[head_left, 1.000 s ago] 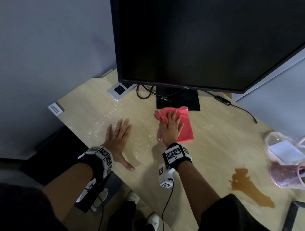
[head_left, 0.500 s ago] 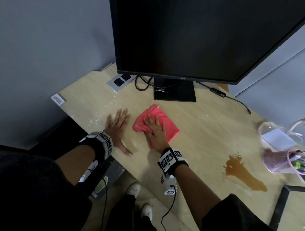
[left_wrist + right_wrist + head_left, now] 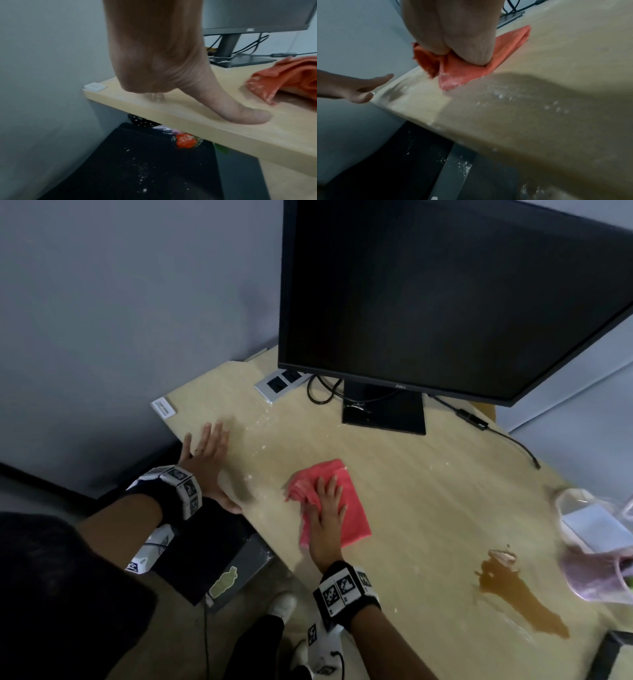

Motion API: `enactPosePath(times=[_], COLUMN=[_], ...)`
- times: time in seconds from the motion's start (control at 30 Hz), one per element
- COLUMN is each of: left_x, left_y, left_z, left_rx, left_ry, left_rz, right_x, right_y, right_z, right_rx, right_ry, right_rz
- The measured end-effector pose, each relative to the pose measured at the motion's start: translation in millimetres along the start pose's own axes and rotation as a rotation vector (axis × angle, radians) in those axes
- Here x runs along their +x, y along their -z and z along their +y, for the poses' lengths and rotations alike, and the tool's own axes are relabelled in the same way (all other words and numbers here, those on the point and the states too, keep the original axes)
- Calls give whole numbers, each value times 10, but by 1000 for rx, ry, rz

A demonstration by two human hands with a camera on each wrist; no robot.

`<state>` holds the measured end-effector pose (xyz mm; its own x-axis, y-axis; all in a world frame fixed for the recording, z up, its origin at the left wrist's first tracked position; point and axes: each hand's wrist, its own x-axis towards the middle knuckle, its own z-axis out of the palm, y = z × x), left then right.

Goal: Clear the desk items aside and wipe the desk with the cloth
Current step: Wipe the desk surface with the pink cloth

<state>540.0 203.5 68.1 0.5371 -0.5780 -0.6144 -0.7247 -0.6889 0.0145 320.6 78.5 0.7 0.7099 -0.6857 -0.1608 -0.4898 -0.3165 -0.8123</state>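
I see plain grey walls (image 3: 120, 302) meeting at the desk's far corner, with dim grey floor (image 3: 41, 491) below its left edge.

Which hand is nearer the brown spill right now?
Right. The right hand presses the red cloth mid-desk, left of the brown spill; the left hand lies flat at the desk's far-left edge.

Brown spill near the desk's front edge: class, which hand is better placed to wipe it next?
Right hand: it presses the cloth, nearer the spill. Left hand lies flat at the far corner.
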Motion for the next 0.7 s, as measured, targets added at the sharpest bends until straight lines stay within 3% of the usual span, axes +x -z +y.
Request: enactPosePath(times=[0.1, 0.2, 0.3, 0.5, 0.7], left_x=[13, 62, 129, 257, 290], left_y=[3, -39, -59, -99, -154], left_z=[-256, -347, -355, -377, -386], left_rx=[-23, -47, -84, -147, -169], left_ry=[111, 139, 127, 110, 99], left_rz=[-29, -32, -14, 16, 45], right_x=[55, 145, 254, 660, 1208], right_y=[-168, -306, -434, -582, -680], right_z=[-105, -230, -312, -461, -682], right_rx=[-79, -249, -335, -398, -401], right_ry=[-204, -388, -458, -369, -192], right_rz=[155, 147, 183, 163, 4])
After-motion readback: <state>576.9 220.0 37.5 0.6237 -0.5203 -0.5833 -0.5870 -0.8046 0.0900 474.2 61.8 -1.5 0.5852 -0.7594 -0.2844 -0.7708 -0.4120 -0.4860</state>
